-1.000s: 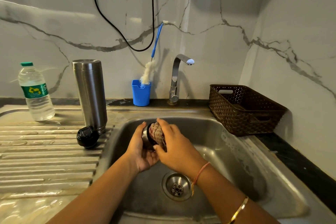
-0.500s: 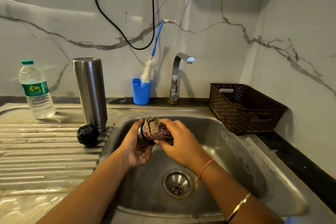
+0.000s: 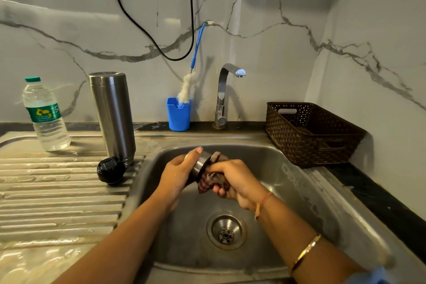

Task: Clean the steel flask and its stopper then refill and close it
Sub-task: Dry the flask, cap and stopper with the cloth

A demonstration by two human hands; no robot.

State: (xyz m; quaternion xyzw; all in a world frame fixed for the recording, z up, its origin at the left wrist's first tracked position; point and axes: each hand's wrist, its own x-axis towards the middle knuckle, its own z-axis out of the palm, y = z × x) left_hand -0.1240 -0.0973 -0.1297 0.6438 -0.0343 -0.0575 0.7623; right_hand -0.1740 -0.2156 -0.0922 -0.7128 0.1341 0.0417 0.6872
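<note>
The tall steel flask [image 3: 113, 117] stands upright on the drainboard, left of the sink [image 3: 299, 193]. Its black stopper [image 3: 110, 170] lies beside the flask's foot. Over the sink, my left hand [image 3: 178, 172] grips a small steel cap [image 3: 201, 165], its open end facing right. My right hand [image 3: 232, 178] holds a dark reddish patterned cloth [image 3: 208, 181] bunched against and partly inside the cap's mouth. A clear water bottle [image 3: 46, 115] with a green lid and label stands at the far left.
The tap [image 3: 224, 94] behind the sink runs no water. A blue cup [image 3: 178, 114] holds a blue-handled bottle brush [image 3: 189, 85]. A brown woven basket [image 3: 311, 134] sits at the right. A black cable [image 3: 159, 48] hangs on the wall. The drain [image 3: 226, 231] lies below my hands.
My hands have shifted slightly right over the sink. The cap has turned in my left hand, and my right hand has drawn the cloth down and around its mouth.
</note>
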